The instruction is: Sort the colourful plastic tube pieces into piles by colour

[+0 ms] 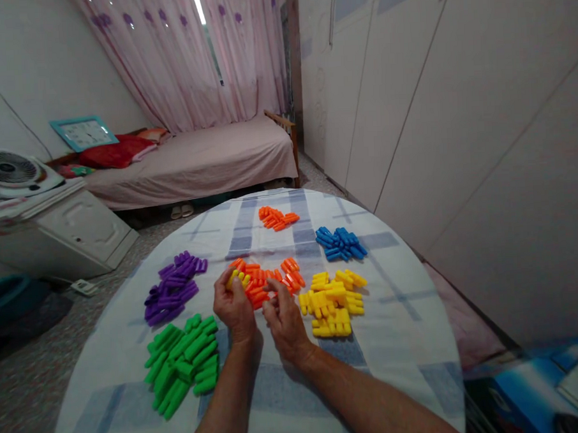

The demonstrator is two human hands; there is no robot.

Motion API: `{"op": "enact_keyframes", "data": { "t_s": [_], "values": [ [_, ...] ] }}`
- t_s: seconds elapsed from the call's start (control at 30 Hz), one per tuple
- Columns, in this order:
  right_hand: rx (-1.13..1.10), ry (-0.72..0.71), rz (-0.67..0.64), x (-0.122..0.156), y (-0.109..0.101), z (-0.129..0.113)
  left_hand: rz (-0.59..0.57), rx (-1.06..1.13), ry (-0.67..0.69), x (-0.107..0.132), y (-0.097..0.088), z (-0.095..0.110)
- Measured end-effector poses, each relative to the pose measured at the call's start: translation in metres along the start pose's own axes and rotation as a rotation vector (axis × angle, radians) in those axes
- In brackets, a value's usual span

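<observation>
My left hand (235,308) is closed around several small yellow plastic caps (239,279), which look like marker caps; their ends show above my fingers. My right hand (286,322) is just to its right, index finger and thumb apart, with nothing visible between them. Past both hands lies a loose pile of orange caps (258,285), partly covered by my fingers. Close to the right of my right hand is a heap of yellow caps (331,301), some lined up in rows. Green caps (185,358) lie left of my left forearm.
The round table has a blue-and-white checked cloth (259,403). Purple caps (174,288) lie at its left, blue caps (340,243) at the right, and a smaller orange group (277,218) near the far edge. Beyond are a bed (210,156), a fan (9,168) and a wardrobe (409,109).
</observation>
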State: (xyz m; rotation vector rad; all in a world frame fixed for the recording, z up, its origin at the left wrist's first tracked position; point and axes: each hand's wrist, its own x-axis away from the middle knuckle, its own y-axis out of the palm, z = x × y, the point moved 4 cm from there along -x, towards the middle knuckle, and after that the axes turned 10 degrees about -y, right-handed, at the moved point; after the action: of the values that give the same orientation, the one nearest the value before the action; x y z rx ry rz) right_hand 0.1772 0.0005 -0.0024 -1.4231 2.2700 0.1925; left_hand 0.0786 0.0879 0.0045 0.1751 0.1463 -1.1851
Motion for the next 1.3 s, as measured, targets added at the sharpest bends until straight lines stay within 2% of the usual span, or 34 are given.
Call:
{"op": "enact_keyframes", "data": {
  "t_s": [0.13,0.23,0.37,0.5,0.67,0.87,1.3],
  "values": [
    [0.013,-0.023,0.055,0.001,-0.005,-0.003,-0.166,-0.019,0.016,0.023,0.011,0.017],
    [0.036,-0.076,0.063,0.000,-0.009,-0.007,-0.222,-0.075,0.067,0.034,0.015,0.026],
    [0.061,-0.088,0.038,0.001,-0.012,-0.010,-0.132,-0.167,0.202,0.025,0.007,0.026],
    [0.103,-0.172,0.005,0.003,-0.011,-0.012,-0.005,-0.240,0.256,0.003,-0.009,0.011],
    [0.203,-0.257,-0.075,0.004,-0.008,-0.012,-0.055,-0.478,0.178,-0.006,-0.014,-0.007],
    [0.311,-0.199,-0.286,0.005,-0.001,-0.005,-0.094,-0.737,0.133,0.000,-0.011,-0.007],
    [0.278,-0.245,-0.241,0.008,0.000,0.009,-0.099,-0.846,0.086,-0.001,-0.004,-0.010]
  ]
}}
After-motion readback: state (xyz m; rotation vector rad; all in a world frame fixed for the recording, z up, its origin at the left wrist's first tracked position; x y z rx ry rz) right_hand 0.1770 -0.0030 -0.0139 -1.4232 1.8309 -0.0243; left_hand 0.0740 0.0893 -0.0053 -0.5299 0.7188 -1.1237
